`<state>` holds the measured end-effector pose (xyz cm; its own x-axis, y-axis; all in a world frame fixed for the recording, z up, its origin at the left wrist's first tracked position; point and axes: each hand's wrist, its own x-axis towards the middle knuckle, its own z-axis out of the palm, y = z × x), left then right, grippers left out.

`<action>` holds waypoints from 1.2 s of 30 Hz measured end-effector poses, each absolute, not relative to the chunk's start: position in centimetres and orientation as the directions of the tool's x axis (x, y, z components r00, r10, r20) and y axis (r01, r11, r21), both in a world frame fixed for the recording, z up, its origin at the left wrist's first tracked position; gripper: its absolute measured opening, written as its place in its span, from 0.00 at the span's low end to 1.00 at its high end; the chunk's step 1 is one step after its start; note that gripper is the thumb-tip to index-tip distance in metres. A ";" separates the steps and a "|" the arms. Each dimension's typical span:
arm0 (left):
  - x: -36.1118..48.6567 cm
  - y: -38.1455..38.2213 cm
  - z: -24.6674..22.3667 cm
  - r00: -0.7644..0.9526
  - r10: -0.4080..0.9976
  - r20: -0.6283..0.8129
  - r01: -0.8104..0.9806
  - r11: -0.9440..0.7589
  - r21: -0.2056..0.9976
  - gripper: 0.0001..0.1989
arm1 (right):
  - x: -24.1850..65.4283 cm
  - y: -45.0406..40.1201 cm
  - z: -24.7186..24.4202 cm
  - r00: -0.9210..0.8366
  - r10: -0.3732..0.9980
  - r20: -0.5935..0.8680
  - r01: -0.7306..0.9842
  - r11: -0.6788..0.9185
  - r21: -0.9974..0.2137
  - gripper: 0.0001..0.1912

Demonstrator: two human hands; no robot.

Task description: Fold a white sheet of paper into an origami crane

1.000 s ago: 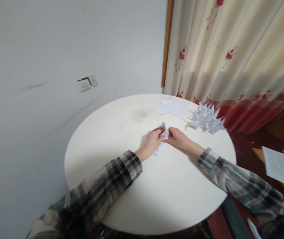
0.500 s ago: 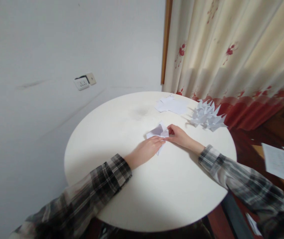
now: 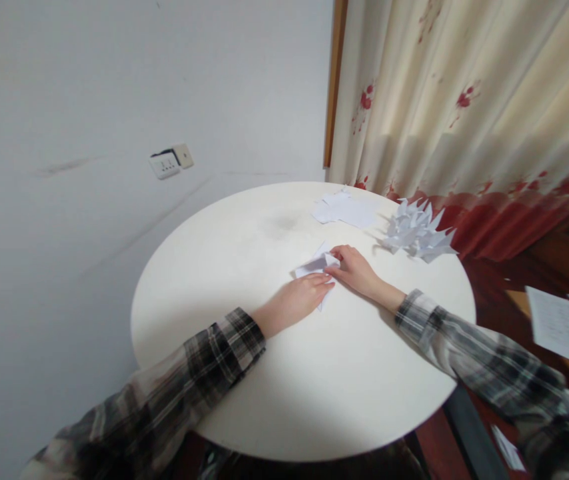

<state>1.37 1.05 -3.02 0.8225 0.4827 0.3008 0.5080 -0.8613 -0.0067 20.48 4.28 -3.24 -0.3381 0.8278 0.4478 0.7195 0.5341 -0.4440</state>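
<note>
A partly folded piece of white paper (image 3: 308, 267) lies on the round white table (image 3: 274, 393), one flap raised. My left hand (image 3: 295, 304) rests over its near side, fingers together and holding it against the tabletop. Below those fingers a pointed corner of the paper sticks out. At the paper's right end, my right hand (image 3: 361, 274) pinches the raised flap between thumb and fingers. Part of the paper is hidden under both hands.
Several folded white paper cranes (image 3: 417, 232) stand clustered at the table's right rim. Flat white paper sheets (image 3: 347, 209) lie at the far edge. Behind are a wall socket (image 3: 164, 165) and a curtain (image 3: 414, 100). Written pages (image 3: 567, 327) lie off to the right.
My right hand has shifted slightly left and over the paper, and the flap it holds is folded lower and narrower. The left hand stays almost in place.
</note>
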 end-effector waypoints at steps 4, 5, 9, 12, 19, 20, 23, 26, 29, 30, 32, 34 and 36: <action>1.4 1.0 -2.9 0.828 0.476 0.297 0.505 -0.863 -0.025 0.14 | 20.6 4.4 -3.3 -0.346 0.836 0.426 0.751 0.519 -0.409 0.16; 1.4 0.9 -2.8 0.828 0.475 0.297 0.505 -0.863 -0.029 0.14 | 20.6 4.4 -3.3 -0.347 0.838 0.421 0.759 0.515 -0.399 0.16; 1.4 0.9 -2.7 0.824 0.477 0.307 0.511 -0.859 -0.037 0.14 | 20.5 4.6 -3.6 -0.341 0.850 0.402 0.789 0.492 -0.370 0.17; 1.5 1.0 -2.7 0.825 0.482 0.297 0.513 -0.858 -0.033 0.13 | 20.6 5.0 -3.8 -0.339 0.857 0.388 0.793 0.482 -0.373 0.17; 1.4 1.0 -2.6 0.819 0.500 0.283 0.520 -0.854 0.004 0.14 | 21.1 5.0 -3.1 -0.351 0.845 0.404 0.643 0.531 -0.552 0.13; 1.4 1.0 -2.6 0.816 0.504 0.282 0.523 -0.852 0.010 0.14 | 21.2 4.9 -2.9 -0.347 0.841 0.416 0.630 0.537 -0.560 0.13; 1.5 0.9 -2.4 0.812 0.515 0.276 0.533 -0.846 0.009 0.14 | 21.3 4.7 -2.8 -0.371 0.817 0.442 0.628 0.571 -0.528 0.10; 1.6 0.9 -2.3 0.814 0.512 0.275 0.533 -0.846 -0.002 0.14 | 21.3 4.8 -2.8 -0.407 0.798 0.445 0.640 0.597 -0.484 0.08; 1.6 0.9 -2.4 0.817 0.494 0.297 0.518 -0.855 -0.002 0.14 | 21.3 4.9 -2.9 -0.435 0.792 0.429 0.666 0.604 -0.439 0.06; 1.6 1.0 -2.4 0.817 0.490 0.302 0.515 -0.857 -0.001 0.14 | 21.3 4.9 -2.9 -0.437 0.792 0.426 0.675 0.602 -0.426 0.06; 1.6 1.0 -2.5 0.818 0.489 0.303 0.513 -0.859 0.002 0.14 | 21.2 5.0 -2.9 -0.431 0.794 0.428 0.688 0.596 -0.414 0.05; 1.6 1.0 -2.5 0.817 0.495 0.296 0.516 -0.856 0.005 0.14 | 21.2 5.1 -3.0 -0.414 0.804 0.426 0.692 0.582 -0.426 0.05; 1.6 1.0 -2.5 0.817 0.499 0.288 0.520 -0.854 0.004 0.14 | 21.2 5.3 -3.1 -0.394 0.820 0.415 0.689 0.562 -0.457 0.04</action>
<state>1.61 1.03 -2.49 0.8173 0.4991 0.2880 0.5203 -0.8540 0.0037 21.15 5.32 -3.14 -0.3937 0.8200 0.4155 0.6891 0.5624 -0.4570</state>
